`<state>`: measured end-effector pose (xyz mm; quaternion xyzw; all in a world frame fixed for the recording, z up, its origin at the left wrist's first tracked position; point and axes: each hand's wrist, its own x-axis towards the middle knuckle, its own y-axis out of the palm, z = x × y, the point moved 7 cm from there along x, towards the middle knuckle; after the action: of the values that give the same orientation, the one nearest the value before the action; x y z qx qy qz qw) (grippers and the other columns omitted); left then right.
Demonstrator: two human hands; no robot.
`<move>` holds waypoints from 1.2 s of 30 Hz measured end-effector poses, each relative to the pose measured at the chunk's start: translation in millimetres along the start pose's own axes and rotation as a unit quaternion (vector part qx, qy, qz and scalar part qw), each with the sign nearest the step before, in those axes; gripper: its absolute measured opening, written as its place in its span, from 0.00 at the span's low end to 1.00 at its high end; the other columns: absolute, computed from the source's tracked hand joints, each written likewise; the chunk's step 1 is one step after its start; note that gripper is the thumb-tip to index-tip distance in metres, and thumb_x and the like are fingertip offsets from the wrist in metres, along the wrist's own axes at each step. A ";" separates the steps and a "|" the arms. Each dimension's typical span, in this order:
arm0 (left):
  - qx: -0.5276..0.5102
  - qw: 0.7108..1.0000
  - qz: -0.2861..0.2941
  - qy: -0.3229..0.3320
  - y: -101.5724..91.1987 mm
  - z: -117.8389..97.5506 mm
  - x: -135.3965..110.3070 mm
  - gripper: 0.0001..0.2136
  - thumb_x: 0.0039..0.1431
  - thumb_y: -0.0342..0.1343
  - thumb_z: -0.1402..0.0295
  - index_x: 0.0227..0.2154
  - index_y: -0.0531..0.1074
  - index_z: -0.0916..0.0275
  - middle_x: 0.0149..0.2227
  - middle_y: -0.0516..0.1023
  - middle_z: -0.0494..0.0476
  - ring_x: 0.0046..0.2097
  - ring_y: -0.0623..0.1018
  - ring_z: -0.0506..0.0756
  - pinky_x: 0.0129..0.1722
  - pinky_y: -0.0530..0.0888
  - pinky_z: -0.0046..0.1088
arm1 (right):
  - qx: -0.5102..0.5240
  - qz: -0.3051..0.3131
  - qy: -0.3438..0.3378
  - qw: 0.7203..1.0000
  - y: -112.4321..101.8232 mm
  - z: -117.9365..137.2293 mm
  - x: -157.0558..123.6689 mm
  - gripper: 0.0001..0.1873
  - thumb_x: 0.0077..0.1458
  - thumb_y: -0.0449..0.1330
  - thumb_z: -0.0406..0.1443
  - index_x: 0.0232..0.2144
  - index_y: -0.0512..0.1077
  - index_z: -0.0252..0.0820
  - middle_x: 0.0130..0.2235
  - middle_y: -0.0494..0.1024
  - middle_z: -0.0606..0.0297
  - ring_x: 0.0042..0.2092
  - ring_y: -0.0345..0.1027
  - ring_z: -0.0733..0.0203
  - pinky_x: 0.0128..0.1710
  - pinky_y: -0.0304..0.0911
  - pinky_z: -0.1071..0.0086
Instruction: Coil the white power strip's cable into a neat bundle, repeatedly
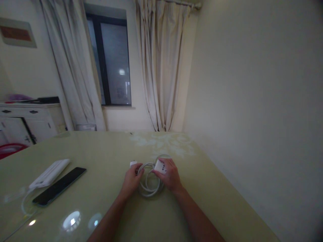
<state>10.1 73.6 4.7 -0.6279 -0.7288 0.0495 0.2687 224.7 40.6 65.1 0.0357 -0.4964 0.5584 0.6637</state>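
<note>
A white extension cord (148, 194) lies coiled in several loops just above the table, between my two hands. My left hand (132, 178) is closed round the left side of the coil, thumb toward me. Past its fingers pokes a small white plug end (133, 163). My right hand (172, 176) is closed on the cord's white socket block (160, 167), whose dark slots face up. One cable loop arches behind that block. Some of the fingers on both hands are hidden behind the cord.
Left on the glossy table (106, 148) lie a black phone (60, 186) and a white power bank (49, 174) with a thin white cable (23, 204) attached. A wall (252, 117) borders the table's right edge. Behind stand curtains (161, 67) and a white cabinet (40, 121).
</note>
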 end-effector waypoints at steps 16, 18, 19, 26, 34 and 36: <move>-0.190 0.980 0.053 0.033 1.9 -43.9 -16.6 0.25 0.65 0.49 0.55 0.59 0.72 0.63 0.61 0.74 0.63 0.63 0.71 0.61 0.68 0.62 0.45 | 0.158 0.095 0.062 0.981 39.9 15.6 -10.3 0.42 0.47 0.71 0.36 0.63 0.62 0.42 0.53 0.74 0.56 0.53 0.70 0.52 0.57 0.65 0.58; -0.216 0.973 0.083 0.024 3.5 -47.5 -19.0 0.25 0.65 0.48 0.58 0.60 0.71 0.62 0.63 0.72 0.61 0.65 0.70 0.60 0.68 0.61 0.44 | 0.164 0.064 0.078 0.981 41.1 14.2 -12.1 0.45 0.47 0.71 0.36 0.65 0.58 0.43 0.53 0.72 0.56 0.53 0.69 0.52 0.57 0.65 0.58; -0.225 0.970 0.093 0.021 3.6 -48.6 -19.5 0.25 0.65 0.48 0.59 0.61 0.70 0.62 0.64 0.71 0.60 0.65 0.69 0.60 0.68 0.61 0.44 | 0.160 0.051 0.079 0.983 41.4 14.1 -12.6 0.46 0.47 0.71 0.36 0.65 0.58 0.43 0.53 0.71 0.55 0.54 0.68 0.52 0.58 0.65 0.57; -0.255 0.954 0.155 0.036 6.2 -52.1 -18.9 0.26 0.62 0.51 0.61 0.63 0.69 0.60 0.64 0.70 0.58 0.67 0.67 0.62 0.70 0.58 0.46 | 0.149 0.046 0.057 0.986 44.7 16.1 -11.3 0.44 0.51 0.68 0.34 0.67 0.57 0.44 0.57 0.70 0.54 0.58 0.66 0.50 0.62 0.62 0.55; -0.125 0.983 0.116 0.068 9.9 -43.4 -14.5 0.27 0.67 0.46 0.53 0.64 0.67 0.61 0.65 0.69 0.62 0.66 0.67 0.61 0.69 0.59 0.45 | 0.167 0.067 0.020 0.984 43.8 20.6 -12.3 0.46 0.51 0.66 0.32 0.69 0.53 0.44 0.56 0.70 0.54 0.57 0.67 0.52 0.61 0.62 0.56; -0.071 0.990 0.102 0.066 10.1 -37.6 -13.0 0.27 0.68 0.44 0.54 0.64 0.66 0.63 0.64 0.70 0.63 0.65 0.68 0.61 0.68 0.60 0.45 | 0.178 0.079 0.016 0.981 46.3 21.8 -14.2 0.47 0.50 0.66 0.30 0.69 0.53 0.45 0.55 0.70 0.55 0.57 0.66 0.52 0.61 0.62 0.57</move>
<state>37.0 53.5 28.3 -0.7180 -0.6436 -0.0166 0.2645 176.9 34.8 42.7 0.1046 -0.3798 0.6887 0.6087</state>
